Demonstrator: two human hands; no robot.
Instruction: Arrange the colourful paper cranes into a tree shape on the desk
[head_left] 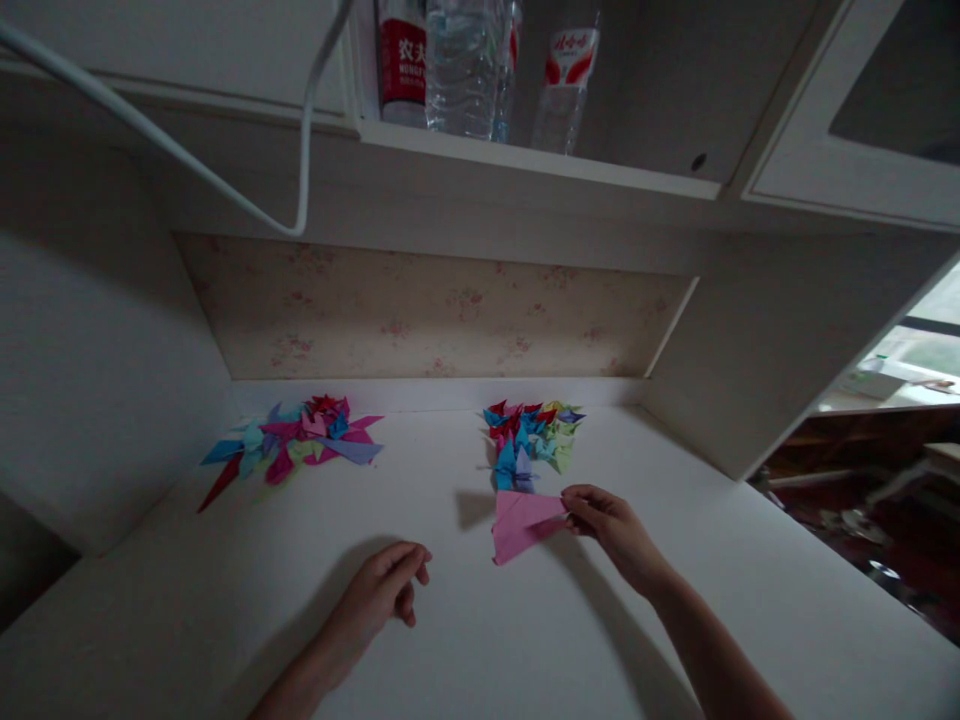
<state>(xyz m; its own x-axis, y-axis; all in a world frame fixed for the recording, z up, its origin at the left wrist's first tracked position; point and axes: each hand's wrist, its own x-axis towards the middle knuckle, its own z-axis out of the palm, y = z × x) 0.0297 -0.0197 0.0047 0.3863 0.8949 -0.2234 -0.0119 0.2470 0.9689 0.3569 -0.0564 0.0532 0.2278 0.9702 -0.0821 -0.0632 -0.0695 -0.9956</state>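
My right hand [606, 525] pinches one corner of a pink sheet of folded paper [521, 525], which is held above the white tabletop and casts a shadow. Just behind the sheet lies a cluster of folded paper cranes [529, 440] in red, blue, green and purple. My left hand [390, 580] is to the left with nothing in it, its fingers loosely bent and a little apart. Farther left, toward the back, is a loose pile of colourful folded paper pieces [300, 440], some of them long and pointed.
Over the white tabletop [420, 660] hangs a cabinet shelf [637, 175] with several plastic bottles [465, 70]. A white cable [225, 185] dangles at upper left. Side panels [780, 330] stand left and right; floral wallpaper [420, 310] covers the back.
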